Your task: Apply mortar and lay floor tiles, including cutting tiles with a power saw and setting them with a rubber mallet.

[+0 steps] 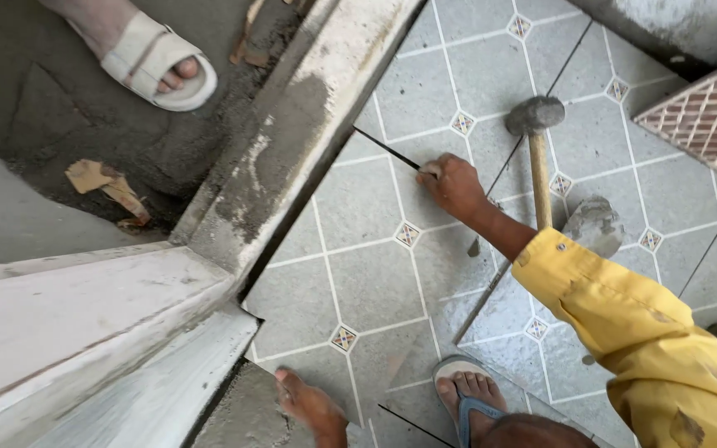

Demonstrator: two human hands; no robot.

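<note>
Head view, right hand (pixel 451 184) pinching thin dark rod (pixel 385 149), glossy patterned tile (pixel 358 265)

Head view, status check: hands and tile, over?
Right hand gripping thin dark rod on tile. Left hand flat at tile edge. Mallet lying beside right hand.

Right hand (pixel 451 184) hides the thin tool's (pixel 385 149) end; grip perhaps closed.

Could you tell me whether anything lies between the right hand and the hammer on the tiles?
Nothing visible does. The right hand grips a thin dark rod, and bare patterned grey tile separates it from the wooden-handled hammer.
</note>
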